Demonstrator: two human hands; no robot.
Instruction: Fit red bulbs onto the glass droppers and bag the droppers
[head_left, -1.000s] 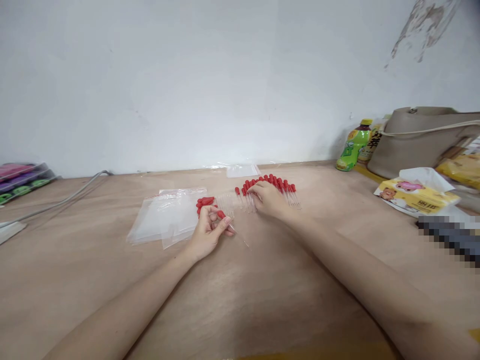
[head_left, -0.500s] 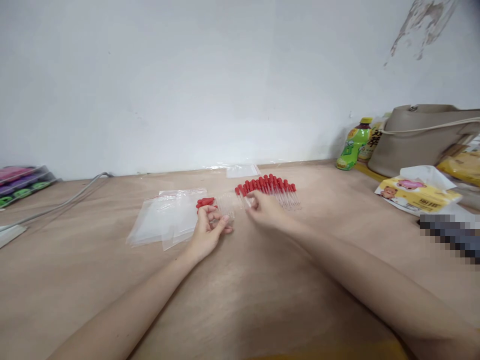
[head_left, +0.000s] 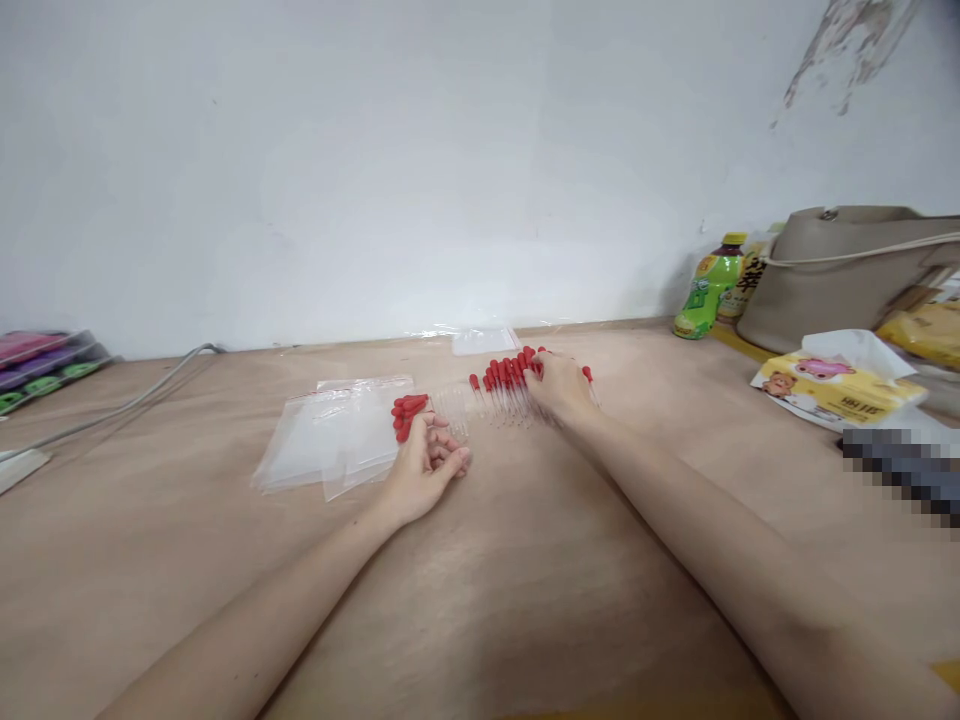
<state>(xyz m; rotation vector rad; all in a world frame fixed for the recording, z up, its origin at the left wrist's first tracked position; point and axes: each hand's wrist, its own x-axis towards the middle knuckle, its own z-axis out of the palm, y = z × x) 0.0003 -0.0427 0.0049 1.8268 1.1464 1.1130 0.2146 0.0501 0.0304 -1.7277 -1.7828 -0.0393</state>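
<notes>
My right hand [head_left: 564, 386] lies over the right part of a row of droppers [head_left: 504, 376] with red rubber bulbs and thin clear stems. Its fingers are bent and closed about the bulbs there; the hand hides several droppers and its own grip in part. My left hand [head_left: 429, 468] rests on the table with loosely curled fingers, the thumb apart from them, and nothing visible in it. Just beyond it lie a small pile of loose red bulbs [head_left: 405, 412] and a group of clear tubes [head_left: 451, 408].
Clear zip bags [head_left: 315, 440] lie overlapped left of the bulbs, and another bag [head_left: 484, 342] is by the wall. To the right stand a green bottle [head_left: 709, 290], a grey bag [head_left: 825, 275] and a tissue pack [head_left: 840, 385]. A grey cable [head_left: 142, 402] runs at left.
My right hand has moved right and slightly away from me, from the row's left end onto its right part. The droppers at left now stand closer together. My left hand has drawn slightly back from the tubes.
</notes>
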